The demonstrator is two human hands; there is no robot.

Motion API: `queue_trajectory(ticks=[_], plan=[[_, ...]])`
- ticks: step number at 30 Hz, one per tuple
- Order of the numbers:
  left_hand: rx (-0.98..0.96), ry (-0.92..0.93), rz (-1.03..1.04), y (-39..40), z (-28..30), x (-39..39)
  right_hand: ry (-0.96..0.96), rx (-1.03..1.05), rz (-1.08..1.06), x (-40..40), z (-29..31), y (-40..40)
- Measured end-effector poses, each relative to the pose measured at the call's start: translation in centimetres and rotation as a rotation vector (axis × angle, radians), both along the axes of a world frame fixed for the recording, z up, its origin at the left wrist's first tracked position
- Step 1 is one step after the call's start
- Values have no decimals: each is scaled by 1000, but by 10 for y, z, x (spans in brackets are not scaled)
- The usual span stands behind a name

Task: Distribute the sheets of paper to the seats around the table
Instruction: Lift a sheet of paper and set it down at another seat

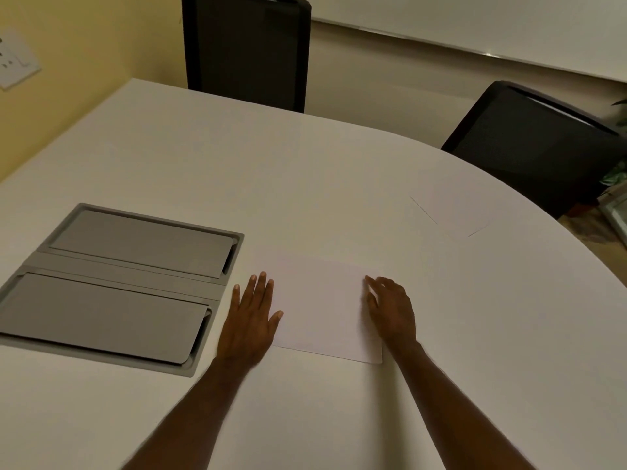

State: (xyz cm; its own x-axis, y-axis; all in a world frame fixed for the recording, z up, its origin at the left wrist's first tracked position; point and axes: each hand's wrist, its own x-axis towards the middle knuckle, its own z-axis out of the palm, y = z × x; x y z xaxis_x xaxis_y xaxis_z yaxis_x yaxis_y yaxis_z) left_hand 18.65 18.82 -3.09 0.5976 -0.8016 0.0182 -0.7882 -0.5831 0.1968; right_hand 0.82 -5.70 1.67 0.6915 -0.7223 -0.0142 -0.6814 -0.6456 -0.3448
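A white stack of paper (322, 310) lies flat on the white table (203, 171) in front of me. My left hand (252, 317) rests flat with fingers apart on the stack's left edge. On the right edge, my right hand (392, 312) sits with fingers curled loosely on the paper. A single white sheet (453, 212) lies near the table's curved right rim, in front of the black chair (536, 144) at the right. A second black chair (246, 49) stands at the far side; I see no sheet in front of it.
A grey recessed panel with two flaps (118, 283) is set into the table to the left of my hands. A wall socket (13, 59) is on the yellow wall at left. A whiteboard ledge (441, 40) runs along the back wall.
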Motion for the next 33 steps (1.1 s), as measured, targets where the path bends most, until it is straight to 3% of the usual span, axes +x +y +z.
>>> queue_trajectory(ticks=[5,11,21,23,26,29,33], plan=[[-10,-11,8,0,-4,1,34,24,-57,11,8,-25],[-31,-31,1,-1,-8,2,-105,80,-92,8,-8,-30],[-45,-16,-4,0,-12,3,-191,5,-83,5,-12,-21],[-61,-16,-3,-1,-14,3,-298,-13,-80,1,-3,-12],[-87,23,-1,0,-10,3,-614,270,-202,-9,25,11],[-250,154,-36,5,0,1,-722,407,-182,-19,51,35],[-702,722,202,5,34,8,-820,456,-47,-32,87,62]])
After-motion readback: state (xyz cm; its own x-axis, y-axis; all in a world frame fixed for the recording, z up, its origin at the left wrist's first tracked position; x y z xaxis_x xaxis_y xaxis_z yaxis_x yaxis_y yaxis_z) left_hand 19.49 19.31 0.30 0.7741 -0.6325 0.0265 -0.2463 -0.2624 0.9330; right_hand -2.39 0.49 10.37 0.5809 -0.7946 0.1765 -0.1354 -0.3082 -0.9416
